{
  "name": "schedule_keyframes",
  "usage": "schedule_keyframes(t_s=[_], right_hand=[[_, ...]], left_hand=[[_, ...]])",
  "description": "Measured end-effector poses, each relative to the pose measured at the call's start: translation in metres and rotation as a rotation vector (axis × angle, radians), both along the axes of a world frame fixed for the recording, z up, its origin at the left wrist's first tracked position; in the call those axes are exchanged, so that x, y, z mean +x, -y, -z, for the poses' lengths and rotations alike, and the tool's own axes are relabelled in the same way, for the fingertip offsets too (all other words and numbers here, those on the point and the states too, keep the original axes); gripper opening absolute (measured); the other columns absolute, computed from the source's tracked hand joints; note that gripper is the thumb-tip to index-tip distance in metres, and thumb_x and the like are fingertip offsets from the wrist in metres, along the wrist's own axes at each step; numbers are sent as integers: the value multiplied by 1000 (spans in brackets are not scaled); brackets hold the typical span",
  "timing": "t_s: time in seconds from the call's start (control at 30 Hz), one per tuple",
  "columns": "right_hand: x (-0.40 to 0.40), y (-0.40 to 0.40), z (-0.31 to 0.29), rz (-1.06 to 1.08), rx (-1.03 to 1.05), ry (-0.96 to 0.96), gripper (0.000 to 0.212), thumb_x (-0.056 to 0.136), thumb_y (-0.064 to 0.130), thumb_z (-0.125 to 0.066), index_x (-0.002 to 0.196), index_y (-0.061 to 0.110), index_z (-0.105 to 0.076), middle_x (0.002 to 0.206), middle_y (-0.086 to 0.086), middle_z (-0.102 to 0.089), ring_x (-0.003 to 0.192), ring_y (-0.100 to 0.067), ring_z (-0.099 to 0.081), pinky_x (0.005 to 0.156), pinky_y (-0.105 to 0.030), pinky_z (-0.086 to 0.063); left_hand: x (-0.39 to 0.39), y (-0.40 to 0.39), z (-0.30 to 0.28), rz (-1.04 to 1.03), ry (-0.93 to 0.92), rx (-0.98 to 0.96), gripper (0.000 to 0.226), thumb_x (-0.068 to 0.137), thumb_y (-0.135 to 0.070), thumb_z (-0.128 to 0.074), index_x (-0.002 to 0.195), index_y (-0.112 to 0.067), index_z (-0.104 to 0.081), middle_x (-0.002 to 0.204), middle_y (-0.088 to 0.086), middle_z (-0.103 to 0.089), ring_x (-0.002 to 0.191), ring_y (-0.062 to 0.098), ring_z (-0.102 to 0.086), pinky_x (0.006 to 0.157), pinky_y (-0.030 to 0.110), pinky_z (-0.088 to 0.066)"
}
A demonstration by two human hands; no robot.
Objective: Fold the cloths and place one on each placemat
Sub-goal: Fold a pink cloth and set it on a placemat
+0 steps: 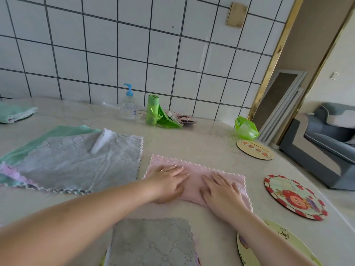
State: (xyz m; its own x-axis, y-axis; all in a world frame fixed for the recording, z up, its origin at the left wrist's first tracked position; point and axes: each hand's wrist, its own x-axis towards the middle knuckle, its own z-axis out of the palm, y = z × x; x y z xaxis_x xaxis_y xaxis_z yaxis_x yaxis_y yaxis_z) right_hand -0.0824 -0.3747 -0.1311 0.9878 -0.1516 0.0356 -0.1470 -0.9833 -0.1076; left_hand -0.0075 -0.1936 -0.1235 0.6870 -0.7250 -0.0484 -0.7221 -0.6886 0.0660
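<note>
Both hands flat on pink cloth, mid-bench. Left hand presses the cloth's left part, fingers straight and spread, pointing right. Right hand presses the right part, fingers straight, pointing up-left; neither grip curls round anything, just palms down on fabric. Pink cloth looks folded to a long strip, scalloped edge along far side and right end, lying on bare bench, not on any mat.

Left of it: grey cloth spread flat on a stack, w/ a small white ridge bunched up near its far edge. Green cloth pokes out behind it, lilac cloth corner sticks out at stack's left side. Another green cloth sits far left near wall, well apart.

Near edge, between the forearms: folded grey cloth, square-ish, lying over something pale; can't tell what is under it.

Round placemats along right side of bench: far one w/ small orange figures, middle one w/ red border and cartoon, near one partly hidden by right forearm. No cloth on those three.

By tiled wall: pump bottle w/ blue top, green bag roll just beside it, loose green bag near far mat.
</note>
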Motion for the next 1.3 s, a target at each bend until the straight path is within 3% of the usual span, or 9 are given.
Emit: schedule_keyframes(t_s=[0.23,0.37,0.43,0.5,0.83,1.0,1.07,1.17,1.3], right_hand=[[-26,55,-6,130,-76,-113,59,93,59,-16,147,35,-11,158,7,-5,145,-15,-4,115,-56,-3],[-11,55,-13,87,-121,1,47,94,52,-30,138,35,-36,150,12,-28,140,-12,-21,114,-53,-10],[8,47,-15,18,-10,89,37,95,41,-38,128,32,-52,141,13,-42,133,-12,-36,112,-45,-21],[29,34,-17,-27,187,140,26,92,30,-44,107,33,-64,124,14,-56,120,-15,-51,103,-40,-36],[89,17,-23,69,226,14,17,81,32,-67,88,18,-73,95,-1,-72,94,-21,-63,82,-31,-50],[89,16,-24,19,113,9,22,81,29,-62,64,17,-61,73,-3,-61,78,-27,-57,67,-32,-46],[85,14,-29,23,158,48,16,81,25,-60,66,17,-58,72,-1,-58,74,-26,-55,65,-33,-44],[76,10,-47,25,308,160,9,83,23,-58,75,21,-54,73,-1,-61,66,-21,-54,62,-32,-42],[64,-5,-81,-27,453,275,14,87,24,-57,74,25,-52,73,-3,-67,61,-19,-52,60,-31,-39]], left_hand=[[17,-45,-1,35,-42,85,55,99,-45,-20,148,-30,-2,157,-4,9,144,11,11,116,34,7],[4,-41,-16,116,-64,-180,45,94,-20,-40,139,-21,-42,150,-1,-31,140,14,-22,113,23,-14],[-9,-31,-25,202,-61,-256,38,89,-16,-46,124,-22,-58,132,-3,-52,124,13,-43,104,26,-34],[-19,-20,-29,256,-31,-223,32,90,-19,-47,118,-25,-63,123,-4,-57,115,13,-50,94,27,-41],[-31,-2,-25,275,158,-72,30,95,-26,-43,113,-22,-66,110,0,-55,107,23,-51,80,33,-44],[-29,0,-15,310,263,-36,26,93,-21,-45,107,-15,-66,104,3,-54,102,27,-52,81,42,-49],[-29,-1,-18,321,266,-35,24,92,-18,-45,106,-12,-64,105,6,-54,102,28,-51,80,41,-49],[-25,-17,-31,309,329,-94,22,91,-17,-45,103,-13,-63,101,6,-55,94,26,-52,75,37,-45],[-16,-60,-45,-6,162,-381,18,92,-23,-40,100,-21,-56,88,-2,-65,78,19,-58,70,36,-49]])
